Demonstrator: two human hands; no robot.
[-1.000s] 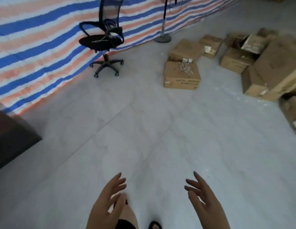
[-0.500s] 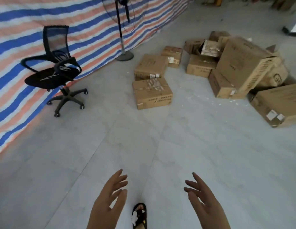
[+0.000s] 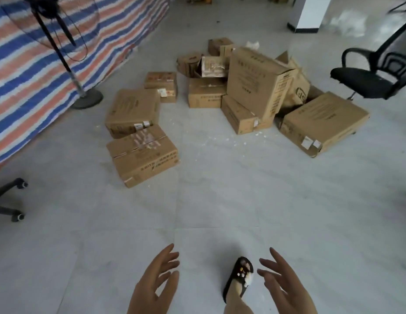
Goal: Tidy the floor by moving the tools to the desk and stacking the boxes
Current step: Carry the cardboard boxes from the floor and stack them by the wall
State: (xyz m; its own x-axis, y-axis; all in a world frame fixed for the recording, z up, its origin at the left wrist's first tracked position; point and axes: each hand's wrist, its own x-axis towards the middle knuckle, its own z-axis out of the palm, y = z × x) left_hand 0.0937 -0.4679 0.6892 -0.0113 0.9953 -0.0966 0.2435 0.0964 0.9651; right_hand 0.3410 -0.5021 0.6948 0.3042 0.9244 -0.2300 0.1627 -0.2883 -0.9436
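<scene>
Several brown cardboard boxes lie scattered on the grey tiled floor ahead. Closest is a taped box (image 3: 143, 155), with a flat box (image 3: 133, 111) right behind it and a small one (image 3: 162, 86) further back. A tall box (image 3: 257, 80) leans on a jumbled pile at the centre, and a wide flat box (image 3: 322, 123) lies tilted at the right. My left hand (image 3: 155, 284) and my right hand (image 3: 286, 286) hang at the bottom of the view, fingers spread, holding nothing, well short of the boxes. No tools are visible.
A standing fan (image 3: 86, 99) rises at the left before a striped tarp (image 3: 38, 64). A black office chair (image 3: 374, 80) stands at the right; another chair's wheeled base (image 3: 9, 200) shows at the left edge. My sandalled foot (image 3: 239, 277) steps forward. A white pillar (image 3: 308, 14) stands behind.
The view has swung right and closer to the boxes, which now fill the centre. The left chair slid out of view; a second chair appeared at the right. Both hands stay empty.
</scene>
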